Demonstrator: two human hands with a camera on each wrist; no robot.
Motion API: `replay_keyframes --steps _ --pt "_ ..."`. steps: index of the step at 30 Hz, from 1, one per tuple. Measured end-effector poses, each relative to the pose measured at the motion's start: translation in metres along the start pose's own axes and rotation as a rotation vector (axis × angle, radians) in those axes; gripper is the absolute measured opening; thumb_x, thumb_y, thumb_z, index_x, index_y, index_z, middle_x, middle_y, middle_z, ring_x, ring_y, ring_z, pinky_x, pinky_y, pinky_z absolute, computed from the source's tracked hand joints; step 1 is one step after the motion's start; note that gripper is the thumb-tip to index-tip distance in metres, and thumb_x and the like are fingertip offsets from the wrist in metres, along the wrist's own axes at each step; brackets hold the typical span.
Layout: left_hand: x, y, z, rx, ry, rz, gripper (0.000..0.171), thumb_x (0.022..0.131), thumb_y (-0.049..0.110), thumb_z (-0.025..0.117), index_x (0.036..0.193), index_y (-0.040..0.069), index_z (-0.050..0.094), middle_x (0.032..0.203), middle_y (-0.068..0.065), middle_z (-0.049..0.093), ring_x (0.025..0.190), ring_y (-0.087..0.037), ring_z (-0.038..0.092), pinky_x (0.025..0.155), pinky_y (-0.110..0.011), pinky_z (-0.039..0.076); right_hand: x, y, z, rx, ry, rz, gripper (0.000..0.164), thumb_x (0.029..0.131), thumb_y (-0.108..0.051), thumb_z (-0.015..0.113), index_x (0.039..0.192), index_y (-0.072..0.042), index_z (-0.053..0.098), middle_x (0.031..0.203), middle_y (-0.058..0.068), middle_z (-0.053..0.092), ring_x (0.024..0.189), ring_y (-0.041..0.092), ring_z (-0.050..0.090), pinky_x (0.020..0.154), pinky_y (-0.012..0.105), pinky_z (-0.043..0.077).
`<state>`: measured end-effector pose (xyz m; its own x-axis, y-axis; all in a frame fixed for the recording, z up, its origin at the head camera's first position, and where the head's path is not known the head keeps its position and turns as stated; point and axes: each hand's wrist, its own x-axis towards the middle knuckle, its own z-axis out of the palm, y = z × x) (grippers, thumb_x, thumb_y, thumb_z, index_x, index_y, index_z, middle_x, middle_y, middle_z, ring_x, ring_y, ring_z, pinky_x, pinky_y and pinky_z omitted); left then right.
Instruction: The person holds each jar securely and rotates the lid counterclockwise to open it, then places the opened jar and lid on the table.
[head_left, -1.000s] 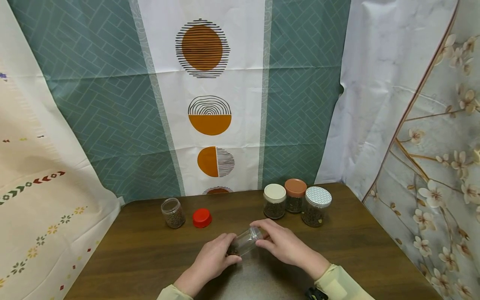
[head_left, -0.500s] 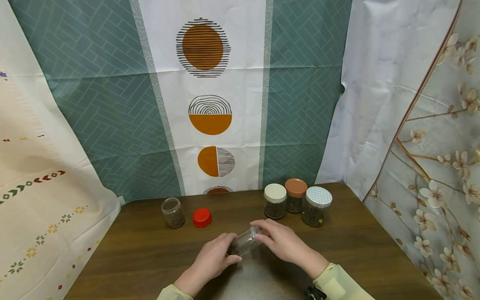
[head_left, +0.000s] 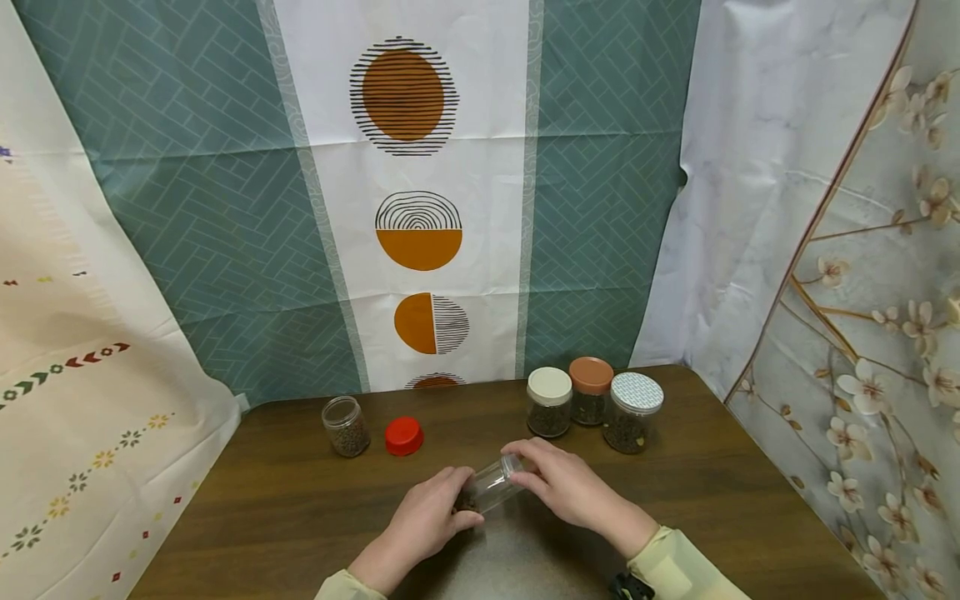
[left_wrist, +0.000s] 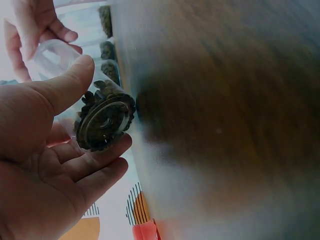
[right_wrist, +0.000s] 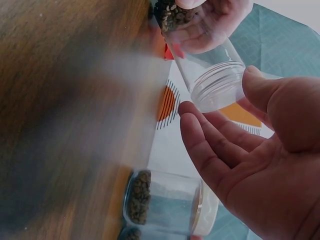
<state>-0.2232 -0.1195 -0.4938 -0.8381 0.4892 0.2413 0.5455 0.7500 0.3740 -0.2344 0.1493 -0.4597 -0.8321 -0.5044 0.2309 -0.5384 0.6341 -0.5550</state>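
Note:
Just above the table, my two hands support a clear plastic jar (head_left: 492,486) between them, tilted with its mouth toward the right. My left hand (head_left: 423,517) grips its base end, thumb on one side and fingers on the other. In the left wrist view, dark brown bean-like pieces (left_wrist: 105,122) lie at the jar's bottom. My right hand (head_left: 573,487) holds the mouth end between thumb and fingers. The right wrist view shows the threaded neck (right_wrist: 217,82) bare of a lid, with the thumb on its rim.
Behind on the left stand a lidless jar (head_left: 347,429) of brown pieces and a red lid (head_left: 404,436). Back right are jars with a cream lid (head_left: 550,386), an orange-brown lid (head_left: 592,375) and a patterned lid (head_left: 637,392). Cloth hangings (head_left: 600,208) enclose the wooden table (head_left: 277,492).
My right thumb has shifted slightly on the mouth end of the jar. The jar, my left hand and the things on the table have stayed in place.

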Motion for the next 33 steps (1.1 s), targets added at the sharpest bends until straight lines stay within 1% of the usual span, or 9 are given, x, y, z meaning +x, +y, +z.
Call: replay_keyframes --steps 3,9,16,18,21,25,28,33 --pt "-0.0002 -0.0003 -0.0001 -0.004 -0.001 -0.001 0.052 0.09 0.034 0.094 0.129 0.01 0.068 0.108 0.001 0.069 0.086 -0.01 0.062 0.075 -0.04 0.057 0.0001 -0.0004 -0.0002 0.01 -0.005 -0.005 0.032 0.111 -0.033 0.069 0.142 -0.025 0.067 0.132 -0.005 0.068 0.104 0.012 0.067 0.085 0.042 0.057" --pt "-0.0001 -0.0002 -0.0009 -0.014 -0.008 -0.006 0.052 0.09 0.034 0.093 0.129 0.01 0.069 0.109 0.001 0.069 0.086 -0.01 0.062 0.075 -0.039 0.057 -0.0007 -0.0009 -0.0007 0.029 -0.007 -0.022 0.032 0.111 -0.029 0.069 0.143 -0.027 0.066 0.134 -0.007 0.066 0.104 0.011 0.067 0.085 0.04 0.058" --pt "0.0 -0.0004 -0.0008 -0.018 -0.018 -0.016 0.052 0.091 0.035 0.093 0.13 0.01 0.069 0.108 0.002 0.069 0.086 -0.01 0.062 0.075 -0.04 0.057 -0.0023 0.0003 0.0006 0.031 -0.001 -0.061 0.033 0.11 -0.023 0.07 0.143 -0.023 0.065 0.137 -0.006 0.064 0.105 0.009 0.067 0.087 0.039 0.058" --pt "0.0001 -0.0005 -0.0007 -0.019 -0.019 -0.016 0.052 0.091 0.035 0.093 0.13 0.01 0.069 0.108 0.002 0.068 0.085 -0.01 0.061 0.075 -0.04 0.056 -0.0026 0.001 0.0015 0.026 0.003 -0.079 0.034 0.11 -0.021 0.07 0.144 -0.021 0.064 0.138 -0.005 0.064 0.105 0.009 0.067 0.087 0.04 0.058" --pt "0.0006 -0.0004 -0.001 -0.023 -0.019 -0.014 0.052 0.091 0.035 0.093 0.129 0.01 0.069 0.106 0.003 0.067 0.084 -0.009 0.059 0.073 -0.039 0.055 -0.0028 0.0022 0.0026 0.015 0.0 -0.085 0.035 0.11 -0.019 0.07 0.145 -0.019 0.064 0.138 -0.006 0.063 0.105 0.008 0.066 0.088 0.039 0.058" --pt "0.0006 -0.0002 -0.0011 -0.023 -0.013 -0.009 0.051 0.09 0.035 0.093 0.129 0.01 0.069 0.105 0.003 0.067 0.082 -0.008 0.058 0.072 -0.037 0.054 -0.0027 0.0021 0.0027 0.012 -0.014 -0.071 0.037 0.11 -0.018 0.07 0.146 -0.018 0.062 0.141 -0.007 0.062 0.107 0.01 0.066 0.09 0.04 0.058" --pt "0.0004 0.0 -0.0011 -0.021 -0.008 -0.007 0.052 0.09 0.034 0.093 0.129 0.01 0.068 0.106 0.002 0.068 0.082 -0.008 0.058 0.072 -0.038 0.055 -0.0025 0.0017 0.0024 0.017 -0.02 -0.066 0.038 0.11 -0.018 0.07 0.148 -0.017 0.061 0.143 -0.006 0.061 0.11 0.015 0.068 0.092 0.042 0.058" --pt "0.0003 -0.0001 -0.0009 -0.022 -0.006 -0.004 0.052 0.09 0.034 0.093 0.129 0.01 0.068 0.107 0.001 0.068 0.083 -0.009 0.06 0.073 -0.038 0.055 -0.0028 0.0012 0.002 0.03 -0.026 -0.062 0.041 0.11 -0.017 0.07 0.149 -0.022 0.06 0.146 -0.006 0.06 0.115 0.021 0.069 0.094 0.044 0.058"
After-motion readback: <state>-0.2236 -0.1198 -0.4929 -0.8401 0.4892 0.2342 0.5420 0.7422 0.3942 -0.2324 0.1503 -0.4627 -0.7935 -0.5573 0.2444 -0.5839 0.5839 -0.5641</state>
